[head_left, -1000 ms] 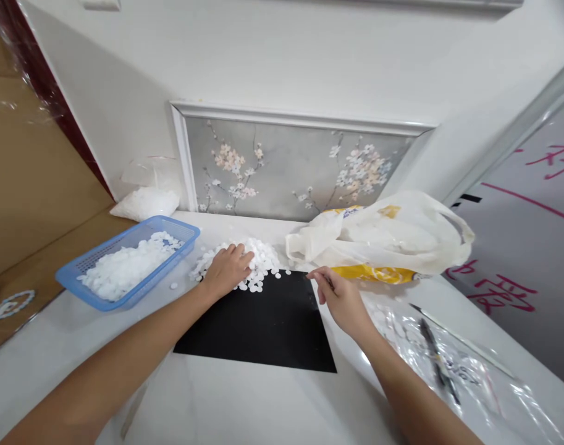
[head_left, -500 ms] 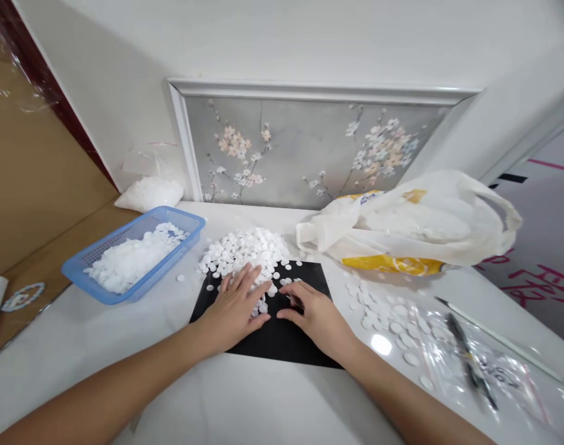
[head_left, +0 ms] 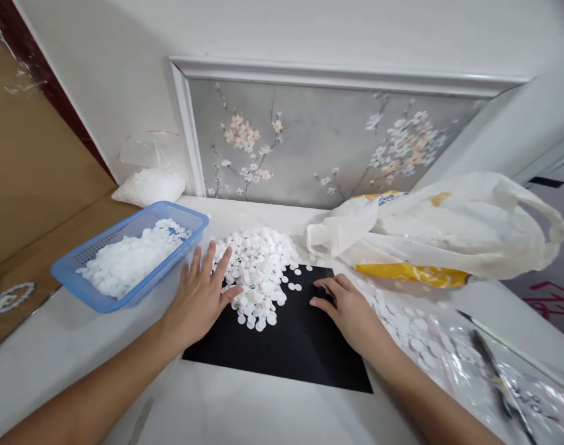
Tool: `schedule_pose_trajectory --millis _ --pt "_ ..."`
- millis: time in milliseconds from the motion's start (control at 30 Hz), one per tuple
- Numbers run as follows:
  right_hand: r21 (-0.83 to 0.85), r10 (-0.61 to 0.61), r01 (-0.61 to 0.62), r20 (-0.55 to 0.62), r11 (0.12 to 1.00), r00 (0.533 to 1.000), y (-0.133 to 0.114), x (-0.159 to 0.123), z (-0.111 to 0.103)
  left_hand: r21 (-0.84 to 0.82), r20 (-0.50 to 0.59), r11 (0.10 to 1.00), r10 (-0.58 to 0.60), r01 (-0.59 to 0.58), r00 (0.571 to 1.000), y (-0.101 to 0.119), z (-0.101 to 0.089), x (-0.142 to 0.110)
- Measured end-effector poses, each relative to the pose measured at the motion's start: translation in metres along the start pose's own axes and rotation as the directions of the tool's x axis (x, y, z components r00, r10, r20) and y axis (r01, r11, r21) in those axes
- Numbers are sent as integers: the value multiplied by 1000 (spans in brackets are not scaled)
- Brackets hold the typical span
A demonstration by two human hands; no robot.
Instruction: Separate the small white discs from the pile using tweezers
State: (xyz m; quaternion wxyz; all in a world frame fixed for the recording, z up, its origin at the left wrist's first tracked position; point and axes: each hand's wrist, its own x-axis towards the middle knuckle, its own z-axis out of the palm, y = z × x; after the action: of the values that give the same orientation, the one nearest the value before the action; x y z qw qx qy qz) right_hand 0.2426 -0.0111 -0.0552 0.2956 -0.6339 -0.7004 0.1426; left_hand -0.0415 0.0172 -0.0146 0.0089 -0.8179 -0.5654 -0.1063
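Note:
A heap of small white round discs (head_left: 263, 256) lies partly on a black sheet (head_left: 304, 349) and partly on the white tabletop behind it. My left hand (head_left: 199, 303) is at the heap's left side, fingers spread, with the thumb at the discs. Over the right part of the sheet is my right hand (head_left: 349, 309). Its thumb and forefinger are apart and the other fingers curl; I see nothing held between them, though the palm side is hidden. A few loose discs (head_left: 294, 287) lie on the sheet between the heap and my right hand.
A blue basket (head_left: 110, 303) of white discs stands at left, with a clear bag of white pieces (head_left: 149, 185) behind. A white and yellow plastic bag (head_left: 416, 241) lies at back right. More discs (head_left: 416, 337), clear bags and a dark pen-like tool (head_left: 495, 371) are at right.
My left hand has moved left, off the top of the discs to the heap's side. My right hand has shifted right, away from the heap. The camera view has shifted slightly.

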Motion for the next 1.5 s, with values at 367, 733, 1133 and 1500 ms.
schedule_pose_trajectory --millis 367,733,1133,1500 --pt "179 -235 207 153 962 960 -44 -10 14 -76 45 961 270 -266 962 19 26 -8" --pt "251 -247 181 265 951 932 -42 -15 2 -77 120 895 446 -439 887 16 15 -13" --pt "228 -77 2 324 974 943 -32 -14 -9 -190 180 805 591 -562 786 23 6 -10" --pt "298 -31 -100 405 949 914 -42 -20 -12 -154 42 815 570 -558 821 24 6 -3"
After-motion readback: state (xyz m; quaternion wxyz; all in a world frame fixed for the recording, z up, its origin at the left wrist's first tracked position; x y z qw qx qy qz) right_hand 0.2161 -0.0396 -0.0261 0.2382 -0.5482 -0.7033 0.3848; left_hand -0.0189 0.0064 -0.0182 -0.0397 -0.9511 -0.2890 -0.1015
